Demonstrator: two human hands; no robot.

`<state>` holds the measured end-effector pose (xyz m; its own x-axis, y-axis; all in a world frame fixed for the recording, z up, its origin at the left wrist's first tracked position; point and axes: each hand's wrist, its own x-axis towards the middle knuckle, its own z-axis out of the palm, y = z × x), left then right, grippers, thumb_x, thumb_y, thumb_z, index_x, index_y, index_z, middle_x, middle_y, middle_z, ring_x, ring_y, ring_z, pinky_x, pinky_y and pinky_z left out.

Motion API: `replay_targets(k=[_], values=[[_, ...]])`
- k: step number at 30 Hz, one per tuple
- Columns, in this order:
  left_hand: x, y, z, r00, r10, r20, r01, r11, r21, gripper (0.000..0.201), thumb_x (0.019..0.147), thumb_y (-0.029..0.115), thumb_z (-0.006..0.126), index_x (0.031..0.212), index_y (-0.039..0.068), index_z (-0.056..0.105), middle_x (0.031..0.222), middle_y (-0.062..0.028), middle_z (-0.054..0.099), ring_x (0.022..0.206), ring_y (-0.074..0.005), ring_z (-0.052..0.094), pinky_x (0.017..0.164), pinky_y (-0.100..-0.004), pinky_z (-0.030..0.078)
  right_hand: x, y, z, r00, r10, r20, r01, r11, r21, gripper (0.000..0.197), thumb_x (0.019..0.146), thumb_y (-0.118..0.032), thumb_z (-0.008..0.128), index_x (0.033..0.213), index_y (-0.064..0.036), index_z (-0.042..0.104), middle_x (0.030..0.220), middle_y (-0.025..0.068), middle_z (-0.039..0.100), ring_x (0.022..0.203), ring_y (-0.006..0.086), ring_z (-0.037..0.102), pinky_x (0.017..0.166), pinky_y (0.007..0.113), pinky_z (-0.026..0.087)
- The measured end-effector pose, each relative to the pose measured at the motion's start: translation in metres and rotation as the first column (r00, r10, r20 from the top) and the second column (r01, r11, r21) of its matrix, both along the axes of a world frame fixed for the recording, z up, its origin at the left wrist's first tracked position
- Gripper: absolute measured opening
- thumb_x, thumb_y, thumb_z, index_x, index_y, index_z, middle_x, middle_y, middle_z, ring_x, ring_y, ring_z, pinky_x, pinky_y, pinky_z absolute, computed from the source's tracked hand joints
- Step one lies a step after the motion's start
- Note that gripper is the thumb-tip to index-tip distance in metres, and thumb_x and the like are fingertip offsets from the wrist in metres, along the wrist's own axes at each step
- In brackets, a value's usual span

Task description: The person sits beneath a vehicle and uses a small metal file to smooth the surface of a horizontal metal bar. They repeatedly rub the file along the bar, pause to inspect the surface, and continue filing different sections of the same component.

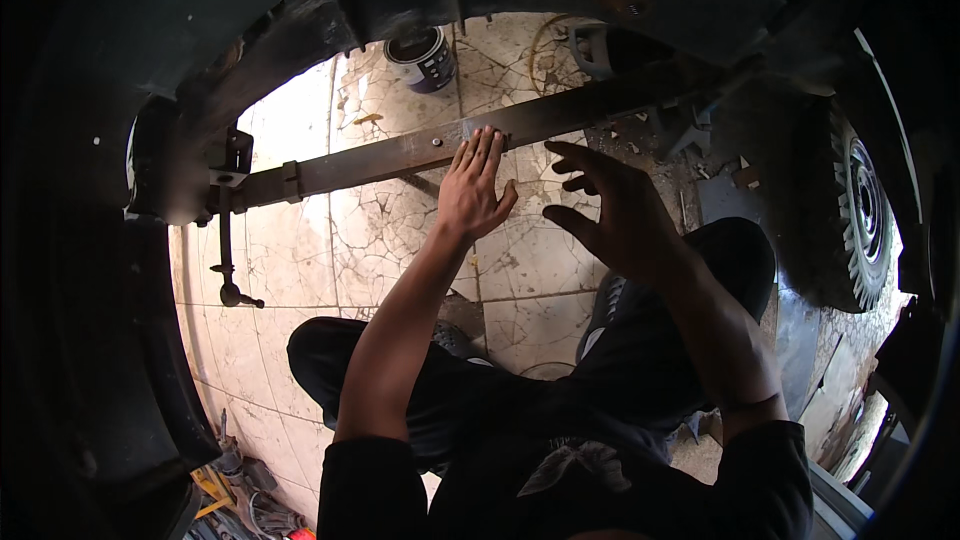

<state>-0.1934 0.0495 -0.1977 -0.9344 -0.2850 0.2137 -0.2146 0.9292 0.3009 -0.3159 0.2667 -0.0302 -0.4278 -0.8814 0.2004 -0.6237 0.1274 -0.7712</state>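
A long dark leaf spring (370, 162) spans the view from left to right beneath the vehicle body. My left hand (474, 185) rests on it with outstretched fingers, just right of a small round bolt head (437, 142). Slightly nearer and to the right, my right hand (615, 205) hovers in shadow, its fingers and thumb spread around nothing. A metal clip (291, 181) wraps the spring toward its left end. From there a rod with a ball joint (231, 292) hangs down.
Dark bodywork (300, 0) curves overhead and around the left side. A paint can (421, 60) stands on the cracked tile floor (400, 240) beyond the spring. At right is a wheel with a chunky tyre (862, 210). Assorted tools (245, 490) lie at lower left.
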Motion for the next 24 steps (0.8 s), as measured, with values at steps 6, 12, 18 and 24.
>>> replay_targets(k=[6, 12, 18, 24], values=[[-0.057, -0.024, -0.004, 0.979, 0.202, -0.039, -0.203, 0.979, -0.014, 0.08, 0.105, 0.046, 0.056, 0.164, -0.004, 0.036, 0.171, -0.0268, 0.036, 0.162, -0.0375, 0.031, 0.135, -0.0459, 0.022, 0.021, 0.006, 0.002, 0.996, 0.087, 0.034, -0.09, 0.989, 0.118, 0.069, 0.09, -0.02, 0.086, 0.149, -0.0024, 0.055, 0.126, 0.0231, 0.072, 0.109, 0.0338, 0.075, 0.097, 0.044, 0.06], [-0.038, -0.025, -0.005, 0.996, 0.086, -0.035, -0.086, 0.996, -0.003, 0.073, 0.109, 0.041, 0.052, 0.165, -0.004, 0.036, 0.17, -0.0271, 0.037, 0.162, -0.0385, 0.031, 0.135, -0.0457, 0.022, 0.01, 0.005, -0.009, 0.998, 0.055, 0.039, -0.059, 0.989, 0.136, 0.069, 0.089, -0.019, 0.087, 0.149, -0.004, 0.056, 0.127, 0.024, 0.072, 0.109, 0.0337, 0.075, 0.097, 0.043, 0.06], [-0.014, -0.007, -0.006, 0.995, 0.084, -0.048, -0.085, 0.996, -0.007, 0.072, 0.11, 0.04, 0.053, 0.165, -0.003, 0.035, 0.171, -0.0269, 0.036, 0.162, -0.0387, 0.029, 0.135, -0.0466, 0.022, 0.003, -0.001, -0.005, 0.999, 0.035, 0.036, -0.039, 0.992, 0.119, 0.07, 0.088, -0.018, 0.088, 0.15, -0.0047, 0.056, 0.128, 0.0243, 0.072, 0.108, 0.0335, 0.076, 0.096, 0.043, 0.06], [-0.063, -0.019, -0.008, 0.993, 0.114, -0.032, -0.112, 0.992, 0.054, 0.075, 0.108, 0.044, 0.054, 0.163, -0.005, 0.037, 0.17, -0.0279, 0.037, 0.162, -0.0394, 0.03, 0.135, -0.0466, 0.021, 0.01, -0.013, -0.013, 0.998, 0.051, -0.022, -0.05, 0.998, 0.034, 0.07, 0.088, -0.016, 0.088, 0.148, 0.0001, 0.056, 0.127, 0.0245, 0.073, 0.108, 0.0345, 0.077, 0.094, 0.043, 0.061]])
